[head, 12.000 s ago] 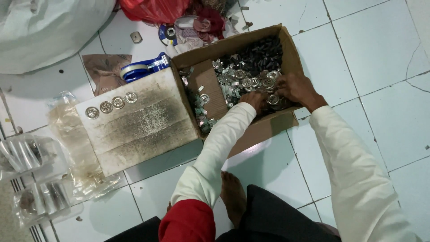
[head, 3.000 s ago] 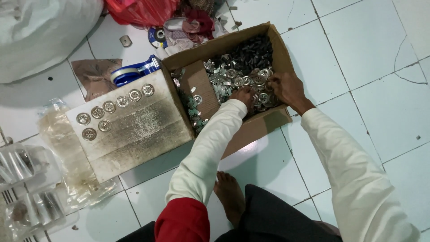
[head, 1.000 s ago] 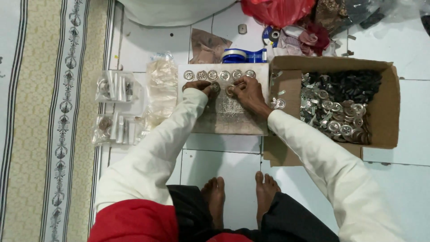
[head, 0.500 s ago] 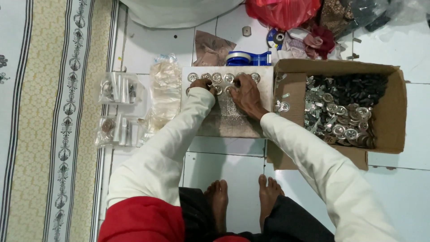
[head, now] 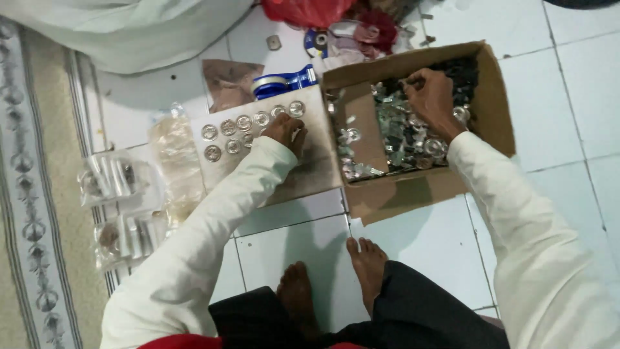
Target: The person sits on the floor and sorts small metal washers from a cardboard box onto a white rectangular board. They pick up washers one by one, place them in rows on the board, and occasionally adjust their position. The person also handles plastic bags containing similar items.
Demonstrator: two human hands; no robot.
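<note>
Two hands work at once in the head view, each at its own place. The left hand [head: 286, 131] rests on a flat cardboard sheet [head: 310, 168] lying on the tiled floor [head: 568, 97], its fingers [head: 297, 139] curled down together against the sheet; whether they pinch anything I cannot tell. Just to its left, touching or nearly so, stand two rows of round clear caps [head: 248, 121] with shiny middles, the upper row running along the sheet's far edge and slanting up toward the right, the lower row shorter. The next free spot in the lower row lies right under this hand.

The right hand [head: 431, 98] is inside the open cardboard box [head: 497, 103], which sits just beside the sheet on its right. Its fingers [head: 413, 83] are bent and bunched over a heap of loose caps [head: 403, 139]; they look closed on some pieces, though the grip itself is hidden. The heap is glinting and jumbled, clear plastic and metal toward the near side, darker pieces toward the far corner. So the supply lies to the right of the sheet, within reach of the right hand alone, and the rows lie by the left.

Beyond the sheet lies a blue tape dispenser [head: 284, 83]. Clear bags of small parts [head: 116, 184] sit to the far left by a patterned mat [head: 32, 194]. Bare feet [head: 336, 284] rest on the tiles below.
</note>
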